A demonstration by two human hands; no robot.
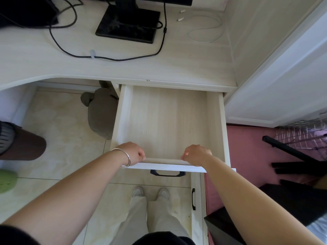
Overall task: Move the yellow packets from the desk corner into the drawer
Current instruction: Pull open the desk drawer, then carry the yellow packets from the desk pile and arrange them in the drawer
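In the head view, the drawer (pixel 122 117) is sitting pulled out at the centre of the frame, just below the table (pixel 123 69) edge. The left hand (pixel 135 152) and right hand (pixel 196 154) are gripping its front rim, fingers curled over it, one near each end. A monitor stand (pixel 128 23) is standing at the upper centre.

Left grip (pixel 135 152) and right grip (pixel 196 154) reach forward, well apart, knuckles up, both curled over the drawer (pixel 163 160) rim.
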